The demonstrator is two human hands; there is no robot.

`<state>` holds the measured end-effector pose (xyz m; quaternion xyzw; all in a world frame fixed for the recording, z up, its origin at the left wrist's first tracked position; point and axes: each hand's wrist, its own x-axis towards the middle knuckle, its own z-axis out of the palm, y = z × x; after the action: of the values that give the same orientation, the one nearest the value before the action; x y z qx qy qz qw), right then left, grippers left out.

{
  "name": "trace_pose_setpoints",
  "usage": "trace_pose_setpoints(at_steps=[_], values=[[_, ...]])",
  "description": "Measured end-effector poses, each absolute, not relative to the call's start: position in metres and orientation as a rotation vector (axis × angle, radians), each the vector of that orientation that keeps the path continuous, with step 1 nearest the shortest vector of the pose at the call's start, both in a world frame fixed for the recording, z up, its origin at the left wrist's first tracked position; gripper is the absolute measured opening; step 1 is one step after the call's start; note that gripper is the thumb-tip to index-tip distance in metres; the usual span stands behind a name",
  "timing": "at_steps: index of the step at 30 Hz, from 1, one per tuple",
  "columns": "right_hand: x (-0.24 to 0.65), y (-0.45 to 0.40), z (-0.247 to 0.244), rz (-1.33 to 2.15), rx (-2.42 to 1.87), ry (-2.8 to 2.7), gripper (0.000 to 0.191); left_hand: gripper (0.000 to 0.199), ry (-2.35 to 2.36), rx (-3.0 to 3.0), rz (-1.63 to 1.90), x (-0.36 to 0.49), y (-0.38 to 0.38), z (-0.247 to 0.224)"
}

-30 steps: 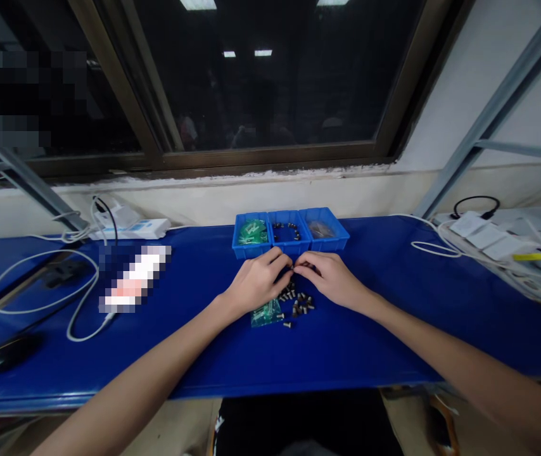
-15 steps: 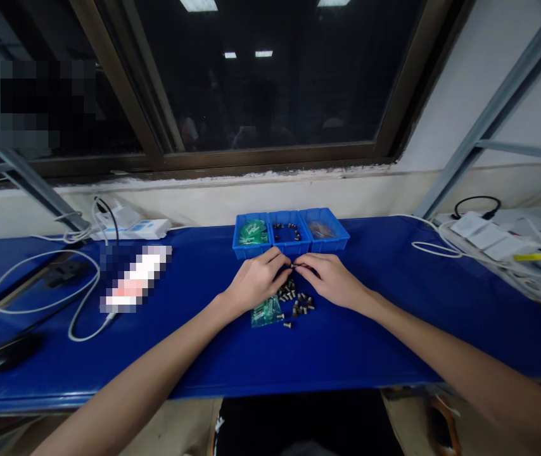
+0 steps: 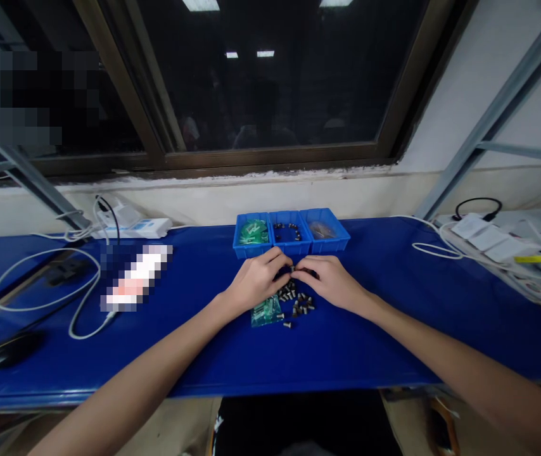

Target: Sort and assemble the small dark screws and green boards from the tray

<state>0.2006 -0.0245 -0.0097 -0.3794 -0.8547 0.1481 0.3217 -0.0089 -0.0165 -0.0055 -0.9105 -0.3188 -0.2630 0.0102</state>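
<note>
My left hand [image 3: 261, 275] is closed in a pinch, its fingertips meeting those of my right hand [image 3: 328, 278]. Between them shows a small silver and dark part [image 3: 292, 269], perhaps a screw, too small to name surely. My right hand's fingers are also pinched together, with something dark partly hidden under them. Just below the hands lies a loose pile of small black-and-silver screw-like pieces [image 3: 303, 305]. Partly under my left hand is a green-tinted clear bag [image 3: 267, 313] of slim silver pieces. One loose piece [image 3: 288, 325] lies nearest the front.
Behind the hands stand three joined blue bins [image 3: 291, 251], holding a green bag, dark small parts and a clear bag. A phone-like blurred object [image 3: 137, 278], white cable [image 3: 78, 323] and black mouse [image 3: 11, 351] lie left. Cables and white adapters [image 3: 489, 237] sit right on the blue table [image 3: 394, 354].
My right hand's fingertips have shifted slightly, and more of the small silver part shows between the hands. My left hand stays nearly in place. The pile and bins have not moved.
</note>
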Motion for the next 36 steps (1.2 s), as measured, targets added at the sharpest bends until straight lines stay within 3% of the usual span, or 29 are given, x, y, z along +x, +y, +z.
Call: trace_pose_setpoints(at_steps=[11, 19, 24, 36], values=[[0.2003, -0.0273, -0.0066, 0.490, -0.950, -2.154, 0.007, 0.021, -0.991, -2.797, -0.740, -0.0063, -0.0184, -0.0054], [0.2020, -0.0273, -0.0043, 0.419, -0.824, -2.215, 0.021, 0.031, -0.989, -2.793, -0.719, -0.0078, -0.0147, -0.0074], [0.2020, -0.0249, -0.0065, 0.418, -0.898, -2.189, 0.016, 0.034, -0.980, -2.788, -0.749, -0.0082, -0.0137, -0.0078], [0.1994, -0.0251, -0.0110, 0.508, -0.929, -2.159, 0.010, 0.024, -0.991, -2.804, -0.909, -0.0057, -0.0201, -0.0002]])
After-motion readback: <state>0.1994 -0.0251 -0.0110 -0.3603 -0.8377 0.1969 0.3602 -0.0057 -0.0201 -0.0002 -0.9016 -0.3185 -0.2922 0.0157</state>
